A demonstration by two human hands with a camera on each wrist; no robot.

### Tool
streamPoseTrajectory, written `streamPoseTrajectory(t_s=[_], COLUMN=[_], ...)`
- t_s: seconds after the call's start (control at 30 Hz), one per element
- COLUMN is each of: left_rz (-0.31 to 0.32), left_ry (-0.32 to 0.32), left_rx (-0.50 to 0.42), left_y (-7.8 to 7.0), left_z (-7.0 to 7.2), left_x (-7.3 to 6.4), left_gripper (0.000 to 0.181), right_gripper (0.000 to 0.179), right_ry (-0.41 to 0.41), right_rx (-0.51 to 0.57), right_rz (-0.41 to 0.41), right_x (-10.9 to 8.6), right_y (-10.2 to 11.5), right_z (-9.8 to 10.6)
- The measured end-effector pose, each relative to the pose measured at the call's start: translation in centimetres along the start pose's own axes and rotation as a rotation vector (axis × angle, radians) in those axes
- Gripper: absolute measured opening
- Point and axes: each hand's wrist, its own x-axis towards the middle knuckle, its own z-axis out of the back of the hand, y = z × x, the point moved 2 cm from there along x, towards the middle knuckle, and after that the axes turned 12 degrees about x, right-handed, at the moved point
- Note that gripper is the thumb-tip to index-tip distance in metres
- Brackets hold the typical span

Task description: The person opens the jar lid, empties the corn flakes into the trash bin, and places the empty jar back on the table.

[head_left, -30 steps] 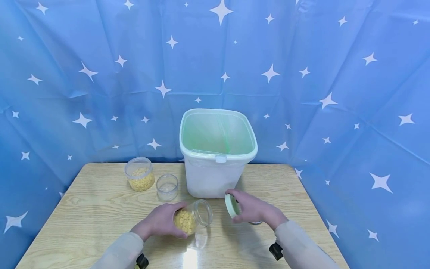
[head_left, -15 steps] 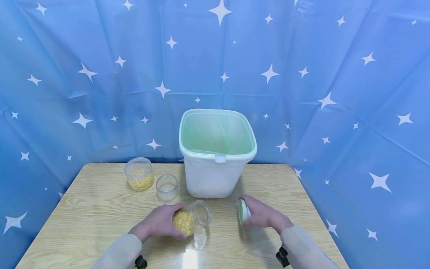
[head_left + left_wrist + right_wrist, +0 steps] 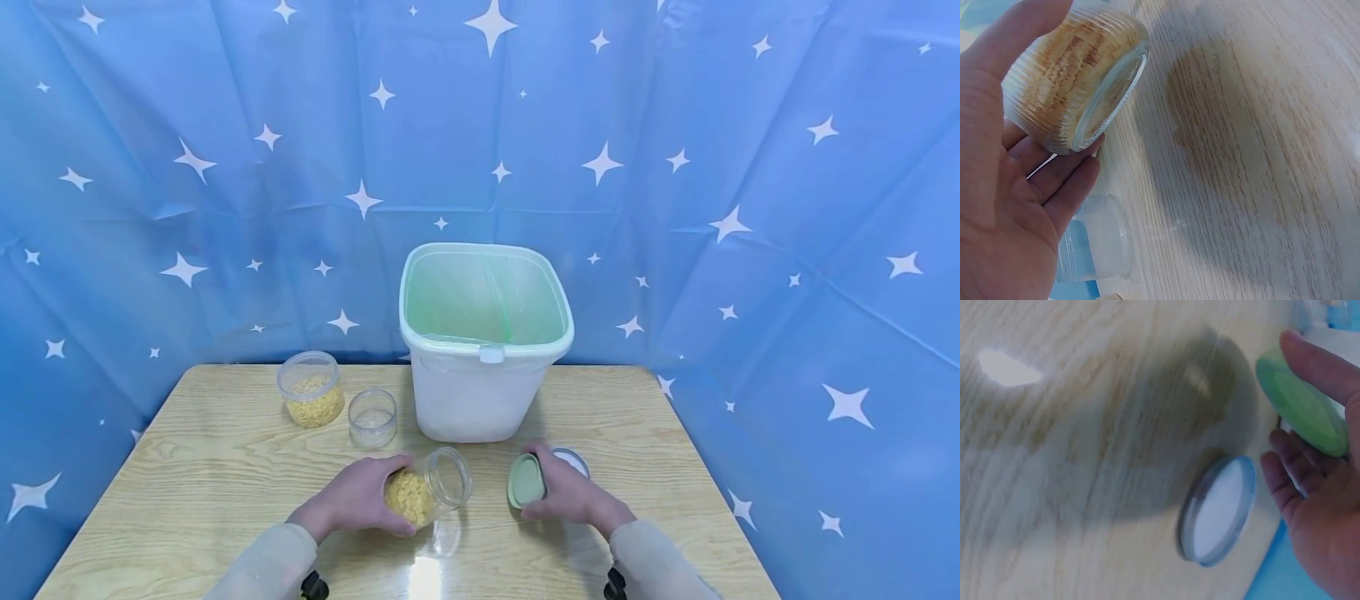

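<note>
My left hand grips a clear ribbed glass jar tilted on its side, its open mouth facing right. Yellow flake-like pieces fill its lower part. From below, the left wrist view shows the jar's base, with the thumb over the top and fingers under it. To the right, my right hand holds a round green lid by its edge, thumb on one side and fingers on the other. In the right wrist view the lid hangs over the table between thumb and fingers.
A white bin with a green inside stands at the back. Left of it are a small clear jar and a larger clear tub of yellow pieces. A flat disc with a blue-grey rim lies on the table by my right hand.
My right hand first drew right with the green lid, then came back slightly left and turned it so its face shows. The left hand and tilted jar have stayed nearly still.
</note>
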Motion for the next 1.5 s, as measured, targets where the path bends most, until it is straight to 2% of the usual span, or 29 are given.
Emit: streamPoseTrajectory(t_s=[0.17,0.3,0.63,0.87,1.13,1.33,1.5], left_rz=[-0.002,-0.004,0.001,-0.001,-0.001,0.0,-0.002], left_ry=[-0.001,-0.002,0.005,-0.008,-0.007,-0.011,-0.012], left_rx=[0.007,0.004,0.002,0.02,0.017,0.015,0.016], left_y=[0.0,0.1,0.4,0.3,0.2,0.3,0.4], left_z=[0.0,0.0,-0.1,-0.1,0.0,-0.1,-0.1], left_x=[0.0,0.0,0.0,-0.2,-0.3,-0.4,-0.3], left_gripper=[0.09,0.089,0.089,0.09,0.092,0.093,0.094], right_gripper=[0.096,0.097,0.096,0.097,0.096,0.097,0.109], right_ry=[-0.031,-0.075,-0.193,-0.181,-0.18,-0.16,-0.114], right_rx=[-0.016,-0.037,-0.206,-0.336,-0.409,-0.42,-0.415], right_rz=[0.032,0.007,-0.076,-0.106,-0.07,-0.076,-0.084], right_x=[0.4,0.6,1.3,1.5,1.5,1.6,1.5], right_y=[-0.4,-0.5,0.1,0.1,0.1,0.2,-0.1], right_z=[-0.9,-1.3,-1.8,-2.2,-2.5,-2.5,-1.9])
